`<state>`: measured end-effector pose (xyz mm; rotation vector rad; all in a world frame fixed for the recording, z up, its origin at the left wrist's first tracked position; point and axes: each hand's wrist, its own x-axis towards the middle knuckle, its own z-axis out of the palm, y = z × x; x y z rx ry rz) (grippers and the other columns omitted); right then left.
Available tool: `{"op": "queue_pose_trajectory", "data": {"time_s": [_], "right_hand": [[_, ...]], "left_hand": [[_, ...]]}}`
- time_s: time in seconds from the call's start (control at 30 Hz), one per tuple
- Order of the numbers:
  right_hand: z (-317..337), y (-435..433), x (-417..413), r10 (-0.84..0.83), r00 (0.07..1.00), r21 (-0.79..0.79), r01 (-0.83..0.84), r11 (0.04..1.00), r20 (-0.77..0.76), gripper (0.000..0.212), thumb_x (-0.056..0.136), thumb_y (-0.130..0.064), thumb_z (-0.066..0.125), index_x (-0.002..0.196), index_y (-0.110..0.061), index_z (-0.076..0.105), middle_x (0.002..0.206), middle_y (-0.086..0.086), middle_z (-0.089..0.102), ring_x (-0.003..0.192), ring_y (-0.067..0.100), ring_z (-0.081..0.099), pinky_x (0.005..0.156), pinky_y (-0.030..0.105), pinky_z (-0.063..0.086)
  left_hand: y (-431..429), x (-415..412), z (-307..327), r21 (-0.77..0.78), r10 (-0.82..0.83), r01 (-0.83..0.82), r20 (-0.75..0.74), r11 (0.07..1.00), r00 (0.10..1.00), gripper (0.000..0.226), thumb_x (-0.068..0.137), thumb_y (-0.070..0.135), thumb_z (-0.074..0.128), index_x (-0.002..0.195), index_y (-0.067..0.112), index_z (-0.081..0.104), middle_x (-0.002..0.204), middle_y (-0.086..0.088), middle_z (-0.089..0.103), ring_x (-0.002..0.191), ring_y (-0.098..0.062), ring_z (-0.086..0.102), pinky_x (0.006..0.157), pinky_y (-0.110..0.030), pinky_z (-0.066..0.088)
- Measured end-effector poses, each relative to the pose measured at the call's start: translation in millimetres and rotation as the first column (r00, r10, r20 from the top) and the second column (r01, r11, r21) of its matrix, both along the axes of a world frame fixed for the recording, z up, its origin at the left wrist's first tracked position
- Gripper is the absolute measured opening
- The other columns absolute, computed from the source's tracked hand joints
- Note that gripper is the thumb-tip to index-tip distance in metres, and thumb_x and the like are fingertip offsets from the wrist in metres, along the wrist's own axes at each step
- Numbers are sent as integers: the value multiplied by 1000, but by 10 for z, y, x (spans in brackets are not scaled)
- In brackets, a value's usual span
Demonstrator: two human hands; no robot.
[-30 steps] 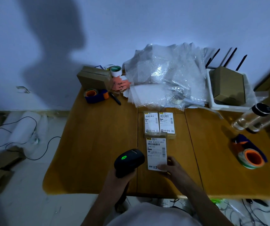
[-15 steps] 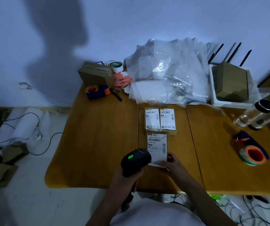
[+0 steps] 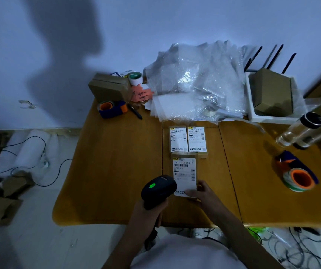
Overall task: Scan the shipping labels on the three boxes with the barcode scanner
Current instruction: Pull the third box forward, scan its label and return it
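Observation:
Three flat brown boxes with white shipping labels lie in the middle of the wooden table (image 3: pixel 117 171). Two sit side by side at the back: the left box (image 3: pixel 178 139) and the right box (image 3: pixel 197 139). The near box (image 3: pixel 184 172) lies just in front of them. My left hand (image 3: pixel 148 214) grips a black barcode scanner (image 3: pixel 158 189) with a green light lit on top, its head at the near box's left edge. My right hand (image 3: pixel 204 195) rests on that box's near right corner, fingers on the label.
A heap of bubble wrap (image 3: pixel 194 84) covers the back. A brown carton (image 3: pixel 109 88), tape dispenser (image 3: pixel 112 109) and pen (image 3: pixel 135 112) stand back left. A white tray (image 3: pixel 252 105) holds a carton at back right; clear bottles (image 3: pixel 307 131) and another tape dispenser (image 3: pixel 298 176) stand right.
The scanner and my left hand have shifted a little right and forward, closer to the near box's label. My right hand stays on the box's near corner.

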<state>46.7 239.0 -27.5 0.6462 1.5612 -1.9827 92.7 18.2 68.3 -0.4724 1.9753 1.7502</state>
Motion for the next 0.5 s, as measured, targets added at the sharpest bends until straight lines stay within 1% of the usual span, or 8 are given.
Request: {"op": "queue_pose_trajectory", "data": {"time_s": [0.17,0.3,0.4,0.5], "right_hand": [[-38,7,-12,5,1000,3,-5,1000,2,68,80,-7,80,138,-14,46,127,14,65,113,35,66,99,53,55],[-66,18,-25,-7,1000,-18,7,1000,8,69,80,-6,80,139,-14,46,128,14,65,113,34,67,98,51,56],[-95,37,-37,-9,1000,-14,9,1000,4,70,79,-8,82,139,-15,46,127,13,66,113,34,67,99,53,55],[-88,81,-45,-32,999,-16,32,999,4,71,78,-9,82,139,-17,47,127,13,67,112,34,68,98,53,56]], "left_hand": [[20,-16,22,-9,29,-29,10,1000,1000,29,91,16,69,64,10,63,50,-7,50,42,-18,45,48,-27,39],[24,-36,33,-22,20,-20,5,1000,1000,33,91,16,70,59,14,62,50,-9,50,42,-18,46,48,-28,40],[41,-60,47,-51,9,-8,18,999,1000,38,91,18,70,54,18,62,50,-9,51,43,-19,46,49,-27,40],[72,-77,61,-51,27,-25,28,998,999,34,91,16,70,58,13,61,52,-9,50,44,-17,46,46,-23,40]]}}
